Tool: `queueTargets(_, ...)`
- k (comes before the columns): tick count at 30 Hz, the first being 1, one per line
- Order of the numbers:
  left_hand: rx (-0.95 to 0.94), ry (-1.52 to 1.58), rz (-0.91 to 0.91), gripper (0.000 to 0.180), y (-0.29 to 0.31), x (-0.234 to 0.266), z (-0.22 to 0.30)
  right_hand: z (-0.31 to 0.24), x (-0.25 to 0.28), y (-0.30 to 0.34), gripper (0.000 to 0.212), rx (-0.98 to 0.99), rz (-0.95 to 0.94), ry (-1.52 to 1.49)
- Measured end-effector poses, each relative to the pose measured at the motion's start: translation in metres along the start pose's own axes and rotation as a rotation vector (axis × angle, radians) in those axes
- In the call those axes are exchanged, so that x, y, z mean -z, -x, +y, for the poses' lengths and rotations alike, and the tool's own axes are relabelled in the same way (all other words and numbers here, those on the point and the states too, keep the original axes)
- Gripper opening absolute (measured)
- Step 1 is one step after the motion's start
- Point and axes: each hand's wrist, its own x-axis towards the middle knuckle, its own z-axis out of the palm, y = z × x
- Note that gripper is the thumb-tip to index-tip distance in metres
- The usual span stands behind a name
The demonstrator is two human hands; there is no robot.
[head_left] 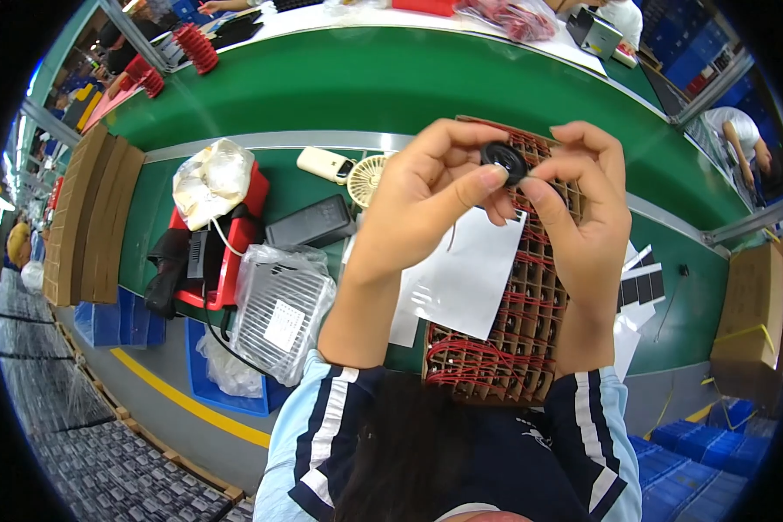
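A small round black part (503, 163) with a raised rim, resembling a small speaker, is held up over the workbench. My left hand (435, 187) is closed around its left side, thumb on its face and fingers behind. At its right edge, the thumb and forefinger of my right hand (578, 187) pinch together; what lies between them is too small to make out. Beneath both hands is a cardboard tray (496, 374) divided into cells, with dark round parts and red wires (470, 352) in it. White sheets (465, 283) lie across its left part.
Left on the green bench (278, 178) are a red bin (226, 270), a black case (311, 222), a cream handheld fan (367, 178) and a plastic-wrapped pack (283, 304). Cardboard boxes (91, 217) stand at the far left, another carton (744, 304) at right. People work across the bench.
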Motion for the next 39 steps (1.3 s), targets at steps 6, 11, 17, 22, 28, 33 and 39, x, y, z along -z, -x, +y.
queueTargets(6, 0.130, 0.031, -0.059, 0.029, 0.003, 0.000, -0.001, 0.002, 0.007, 0.003, 0.015, -0.052, -0.056, -0.029)
queueTargets(11, 0.167, 0.085, 0.011, 0.034, 0.008, -0.008, 0.009, -0.003, 0.002, 0.006, 0.013, -0.060, -0.048, -0.062)
queueTargets(17, 0.114, -0.024, 0.039, 0.032, 0.005, -0.004, 0.001, -0.003, -0.002, 0.004, 0.015, -0.005, -0.088, -0.007)
queueTargets(22, 0.160, -0.053, 0.030, 0.027, 0.005, -0.006, 0.008, 0.001, -0.001, 0.002, 0.016, -0.053, -0.113, -0.104)
queueTargets(28, 0.193, -0.021, -0.008, 0.026, 0.005, -0.006, 0.012, 0.001, 0.001, 0.003, 0.017, -0.036, -0.130, -0.016)
queueTargets(33, 0.152, -0.047, 0.009, 0.026, 0.005, -0.008, 0.003, 0.002, 0.002, 0.003, 0.018, -0.095, -0.130, -0.112)
queueTargets(39, 0.074, -0.130, 0.063, 0.026, 0.006, -0.005, -0.001, 0.000, 0.001, 0.004, 0.014, 0.006, -0.097, -0.095)
